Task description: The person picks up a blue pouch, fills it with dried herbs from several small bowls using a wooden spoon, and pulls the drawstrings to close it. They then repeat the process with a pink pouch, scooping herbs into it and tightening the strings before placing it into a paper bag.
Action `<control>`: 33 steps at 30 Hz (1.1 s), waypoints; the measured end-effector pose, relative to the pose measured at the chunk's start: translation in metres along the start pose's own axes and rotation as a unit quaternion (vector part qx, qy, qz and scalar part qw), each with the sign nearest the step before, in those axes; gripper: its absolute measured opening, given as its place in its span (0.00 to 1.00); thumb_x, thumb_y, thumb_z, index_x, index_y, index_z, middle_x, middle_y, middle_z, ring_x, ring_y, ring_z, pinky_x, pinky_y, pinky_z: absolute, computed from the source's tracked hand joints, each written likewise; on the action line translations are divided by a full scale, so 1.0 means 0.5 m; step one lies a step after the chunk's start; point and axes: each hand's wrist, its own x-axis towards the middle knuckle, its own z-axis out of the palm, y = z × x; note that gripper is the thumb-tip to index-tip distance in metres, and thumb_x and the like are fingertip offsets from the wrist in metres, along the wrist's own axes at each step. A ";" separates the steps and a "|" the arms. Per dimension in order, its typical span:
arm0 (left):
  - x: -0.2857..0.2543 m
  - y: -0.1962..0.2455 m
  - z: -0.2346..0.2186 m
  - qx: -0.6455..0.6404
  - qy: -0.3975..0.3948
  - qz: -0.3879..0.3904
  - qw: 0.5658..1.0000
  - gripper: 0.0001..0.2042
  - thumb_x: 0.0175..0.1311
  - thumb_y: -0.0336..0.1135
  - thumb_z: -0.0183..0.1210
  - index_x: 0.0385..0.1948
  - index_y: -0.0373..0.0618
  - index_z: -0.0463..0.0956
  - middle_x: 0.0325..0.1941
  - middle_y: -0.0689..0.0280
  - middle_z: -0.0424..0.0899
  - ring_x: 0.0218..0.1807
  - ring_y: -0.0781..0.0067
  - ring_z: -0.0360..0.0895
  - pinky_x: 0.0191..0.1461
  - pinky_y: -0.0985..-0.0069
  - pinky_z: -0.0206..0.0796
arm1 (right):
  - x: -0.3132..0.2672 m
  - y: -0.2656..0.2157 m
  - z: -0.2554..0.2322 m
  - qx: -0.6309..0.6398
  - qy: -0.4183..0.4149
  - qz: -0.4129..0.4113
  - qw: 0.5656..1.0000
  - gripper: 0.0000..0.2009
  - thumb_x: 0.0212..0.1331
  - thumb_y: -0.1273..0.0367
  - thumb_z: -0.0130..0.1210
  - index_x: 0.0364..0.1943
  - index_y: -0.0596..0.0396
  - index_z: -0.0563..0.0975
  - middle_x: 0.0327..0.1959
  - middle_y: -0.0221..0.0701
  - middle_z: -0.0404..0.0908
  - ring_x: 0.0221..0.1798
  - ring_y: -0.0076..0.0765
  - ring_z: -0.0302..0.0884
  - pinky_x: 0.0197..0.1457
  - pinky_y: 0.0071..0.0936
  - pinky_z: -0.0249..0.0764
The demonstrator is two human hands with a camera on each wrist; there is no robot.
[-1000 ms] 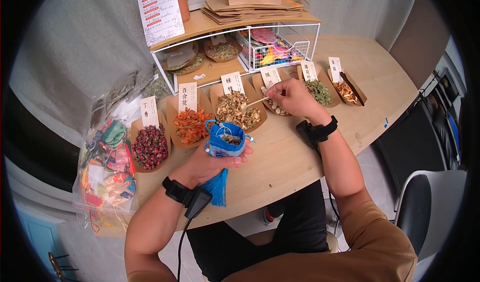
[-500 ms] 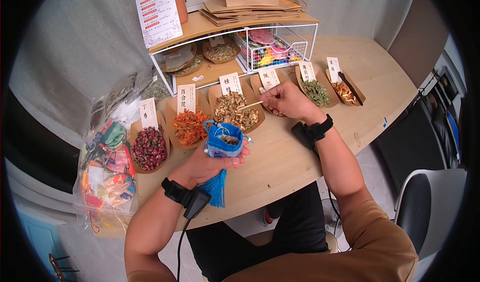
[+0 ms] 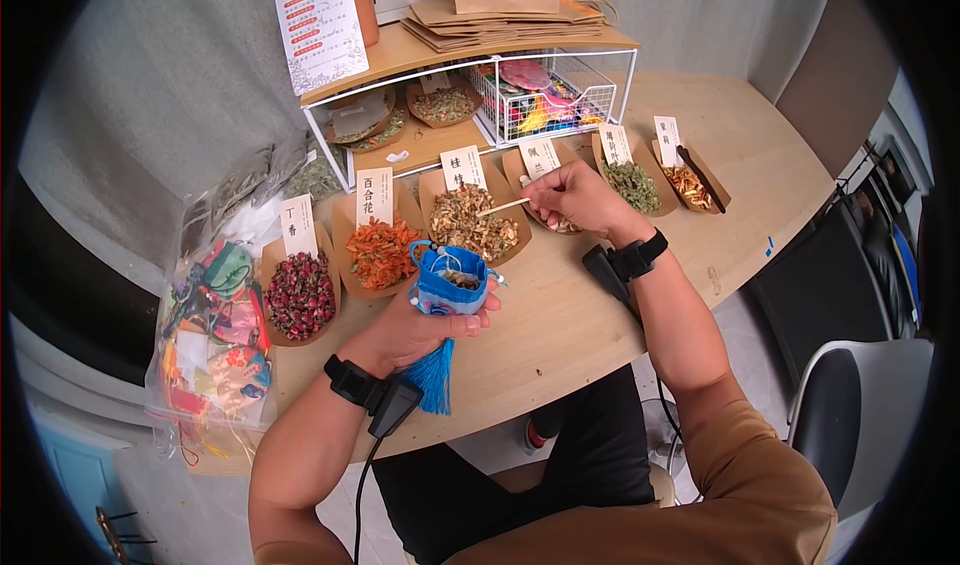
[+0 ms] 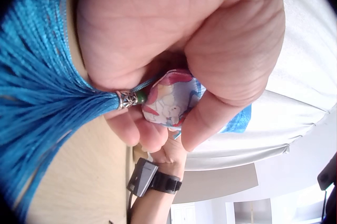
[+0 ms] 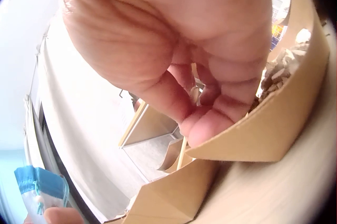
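Note:
My left hand (image 3: 410, 330) holds a small blue drawstring pouch (image 3: 450, 287), mouth up, with dried bits showing inside. Its blue tassel (image 3: 434, 380) hangs below the palm. The left wrist view shows the thumb pressed against the pouch's patterned side (image 4: 171, 105). Thumb and fingertips of my right hand (image 3: 582, 203) pinch a thin light wooden stick (image 3: 505, 207). Its far end reaches into chopped brown herbs (image 3: 465, 227) in a kraft paper tray (image 3: 520, 249). In the right wrist view, the stick (image 5: 182, 153) slants down from the fingertips beside the trays.
Labelled trays of red buds (image 3: 300, 295), orange petals (image 3: 382, 252), green leaves (image 3: 634, 185) and yellowish pieces (image 3: 692, 185) flank that tray. A plastic bag of colourful pouches (image 3: 225, 335) lies at left. Behind is a shelf (image 3: 440, 53) with a wire basket (image 3: 550, 105).
The right hand has shifted only slightly, and the stick's far end has moved a little within the chopped herbs. The left hand and pouch have stayed in place.

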 end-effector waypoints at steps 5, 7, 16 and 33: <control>-0.002 0.000 0.000 0.005 -0.001 0.003 1.000 0.24 0.55 0.21 0.63 0.56 0.40 0.70 0.50 0.62 0.79 0.47 0.74 0.77 0.51 0.74 0.72 | 0.010 0.012 -0.009 0.032 0.002 0.001 0.999 0.07 0.62 0.75 0.55 0.38 0.66 0.81 0.23 0.26 0.78 0.23 0.18 0.72 0.26 0.18 0.71; -0.001 -0.002 -0.001 0.006 -0.002 0.003 1.000 0.24 0.55 0.21 0.63 0.56 0.40 0.70 0.50 0.62 0.79 0.47 0.74 0.77 0.51 0.74 0.72 | 0.009 0.010 -0.009 0.036 0.003 -0.008 0.999 0.08 0.63 0.73 0.56 0.39 0.66 0.81 0.24 0.25 0.78 0.24 0.17 0.72 0.27 0.17 0.72; -0.001 0.002 -0.002 -0.001 0.006 -0.012 1.000 0.25 0.54 0.23 0.66 0.55 0.44 0.71 0.48 0.65 0.79 0.50 0.77 0.77 0.52 0.76 0.71 | -0.007 -0.012 -0.009 0.047 0.023 -0.034 0.998 0.08 0.63 0.72 0.56 0.41 0.64 0.82 0.26 0.25 0.80 0.25 0.16 0.72 0.29 0.16 0.72; 0.002 -0.006 -0.003 -0.003 0.016 0.003 1.000 0.24 0.55 0.23 0.63 0.56 0.40 0.70 0.48 0.63 0.79 0.46 0.74 0.78 0.48 0.74 0.71 | -0.080 -0.077 0.011 0.050 -0.093 -0.156 0.982 0.08 0.62 0.73 0.57 0.43 0.60 0.82 0.28 0.24 0.80 0.27 0.14 0.70 0.31 0.15 0.69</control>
